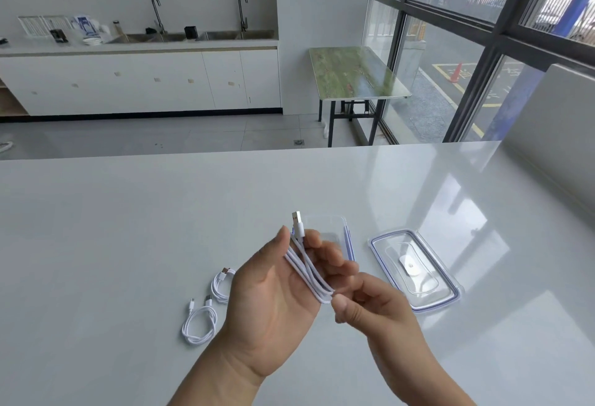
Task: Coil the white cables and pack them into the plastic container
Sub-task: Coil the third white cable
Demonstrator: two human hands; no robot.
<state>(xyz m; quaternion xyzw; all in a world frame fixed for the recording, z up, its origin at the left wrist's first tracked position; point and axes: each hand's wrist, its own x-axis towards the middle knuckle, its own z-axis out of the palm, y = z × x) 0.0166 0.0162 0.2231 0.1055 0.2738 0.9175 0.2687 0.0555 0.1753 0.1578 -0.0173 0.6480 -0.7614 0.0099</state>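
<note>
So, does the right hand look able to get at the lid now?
Probably yes: the lid lies bare on the table just beside the right hand, nothing between, though it pinches the cable now.

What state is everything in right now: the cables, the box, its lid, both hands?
Held cable: looped, off the table.
Left hand: grips it.
Right hand: pinches its lower end.
Nearer table cable: coiled.
Farther table cable: coiled.
Container: open.
Lid: off, beside it.

The tabletop (128,228) is glossy and smooth, the container (325,223) and lid (415,270) clear plastic, the plug tip (296,215) metal.
</note>
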